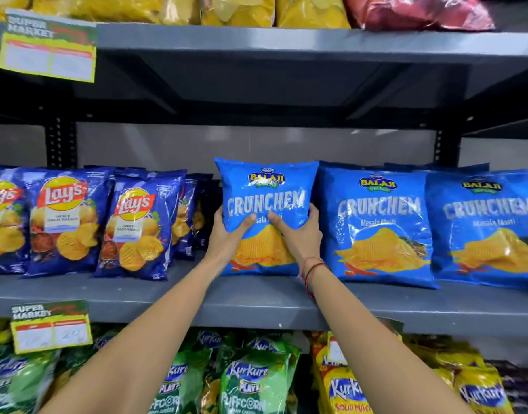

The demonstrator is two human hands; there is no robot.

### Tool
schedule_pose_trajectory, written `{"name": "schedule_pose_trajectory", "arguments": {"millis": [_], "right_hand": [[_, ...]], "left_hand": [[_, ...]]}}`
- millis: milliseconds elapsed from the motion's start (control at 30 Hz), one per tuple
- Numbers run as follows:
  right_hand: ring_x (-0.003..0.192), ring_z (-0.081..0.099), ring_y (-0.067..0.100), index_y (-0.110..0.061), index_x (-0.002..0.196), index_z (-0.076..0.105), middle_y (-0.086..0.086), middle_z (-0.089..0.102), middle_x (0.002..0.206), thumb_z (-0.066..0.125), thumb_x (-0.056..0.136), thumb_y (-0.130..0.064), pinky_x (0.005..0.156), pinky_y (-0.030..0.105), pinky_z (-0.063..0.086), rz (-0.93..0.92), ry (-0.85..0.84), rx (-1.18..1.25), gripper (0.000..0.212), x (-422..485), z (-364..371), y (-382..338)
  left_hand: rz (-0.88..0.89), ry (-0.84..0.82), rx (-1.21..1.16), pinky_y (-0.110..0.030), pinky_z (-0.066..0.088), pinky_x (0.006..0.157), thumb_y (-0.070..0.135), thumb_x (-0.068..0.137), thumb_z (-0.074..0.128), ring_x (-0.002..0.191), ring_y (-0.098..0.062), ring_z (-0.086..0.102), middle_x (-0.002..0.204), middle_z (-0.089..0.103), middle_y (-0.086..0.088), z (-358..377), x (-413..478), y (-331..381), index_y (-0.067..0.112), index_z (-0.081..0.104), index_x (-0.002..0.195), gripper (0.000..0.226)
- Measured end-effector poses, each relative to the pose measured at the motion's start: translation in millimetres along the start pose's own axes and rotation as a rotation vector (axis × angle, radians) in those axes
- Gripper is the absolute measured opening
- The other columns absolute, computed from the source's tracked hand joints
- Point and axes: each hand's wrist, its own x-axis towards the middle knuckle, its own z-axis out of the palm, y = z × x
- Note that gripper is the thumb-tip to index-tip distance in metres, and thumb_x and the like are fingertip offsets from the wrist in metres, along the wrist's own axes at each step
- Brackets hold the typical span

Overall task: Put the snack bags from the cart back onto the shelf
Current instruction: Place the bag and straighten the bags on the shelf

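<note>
On the middle shelf [271, 306], both sets of fingers were clasped around one bright blue Crunchem bag [267, 204], thumbs pressed flat on its front and the other fingers wrapped behind its side edges. The left hand [226, 237] gripped the bag's left edge and the right hand [298, 234] gripped its right edge, each at about mid-height. A red thread bracelet [312, 268] circled the right wrist. Both bare forearms reached up from the near bottom of the view toward the shelf.

The held bag stood upright with its bottom edge at the grey shelf board, near the front lip. Just to its right stood a second Crunchem bag [377, 225], touching or nearly touching it, and further right a third Crunchem bag [487, 231], both leaning back slightly. To the left, a row of dark blue Lay's bags [62, 222] stood on the same shelf, with a narrow gap between the nearest of them and the held bag.

Yellow price tags [52, 331] hung from the shelf fronts at left. Below, green and yellow Kurkure bags [250, 380] filled the lower shelf, and yellow chip bags [238, 10] lined the top shelf.
</note>
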Motion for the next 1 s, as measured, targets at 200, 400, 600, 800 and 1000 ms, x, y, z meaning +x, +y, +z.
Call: {"name": "schedule_pose_trajectory", "arguments": {"millis": [200, 400, 600, 800, 1000], "right_hand": [[0.123, 0.051, 0.015, -0.015, 0.147, 0.023, 0.004, 0.054, 0.136, 0.078, 0.068, -0.05, 0.101, 0.028, 0.04, -0.042, 0.04, -0.043, 0.103, -11, -10, -16], [0.125, 0.047, 0.024, -0.011, 0.139, 0.039, 0.008, 0.051, 0.136, 0.065, 0.085, -0.04, 0.103, 0.037, 0.039, -0.316, 0.13, -0.227, 0.066, -16, -61, -43], [0.117, 0.048, 0.03, -0.004, 0.126, 0.051, 0.014, 0.055, 0.124, 0.063, 0.088, -0.034, 0.095, 0.025, 0.03, -0.365, 0.391, -0.342, 0.049, 14, -146, -44], [0.13, 0.041, 0.034, -0.005, 0.139, 0.038, 0.02, 0.045, 0.14, 0.059, 0.085, -0.052, 0.106, 0.04, 0.031, -0.029, 0.318, -0.336, 0.074, 44, -193, -7], [0.114, 0.051, 0.034, -0.017, 0.142, 0.036, 0.018, 0.057, 0.129, 0.056, 0.08, -0.065, 0.1, 0.043, 0.036, 0.119, 0.249, -0.185, 0.081, 57, -192, 14]], "left_hand": [[0.028, 0.144, 0.113, -0.038, 0.04, 0.103, 0.051, 0.072, 0.069, 0.123, -0.016, 0.046, 0.14, 0.045, -0.006, 0, -8, 7, 0.021, 0.025, 0.141, 0.088], [0.544, 0.432, 0.314, -0.014, 0.027, 0.1, 0.034, 0.087, 0.05, 0.118, -0.014, 0.04, 0.128, 0.046, -0.008, 37, -30, 47, 0.016, 0.041, 0.129, 0.046], [0.492, -0.052, 0.337, -0.033, 0.034, 0.105, 0.037, 0.088, 0.05, 0.123, -0.018, 0.042, 0.128, 0.046, -0.001, 126, -47, 64, 0.018, 0.044, 0.129, 0.046], [-0.081, -0.249, 0.331, -0.041, 0.012, 0.115, 0.056, 0.089, 0.037, 0.145, -0.023, 0.007, 0.159, 0.003, -0.007, 180, -43, 41, 0.022, -0.004, 0.146, 0.078], [-0.285, -0.162, 0.033, -0.04, 0.03, 0.105, 0.057, 0.081, 0.053, 0.139, -0.028, 0.026, 0.156, 0.02, -0.007, 189, -33, 27, 0.02, 0.005, 0.146, 0.089]]}}
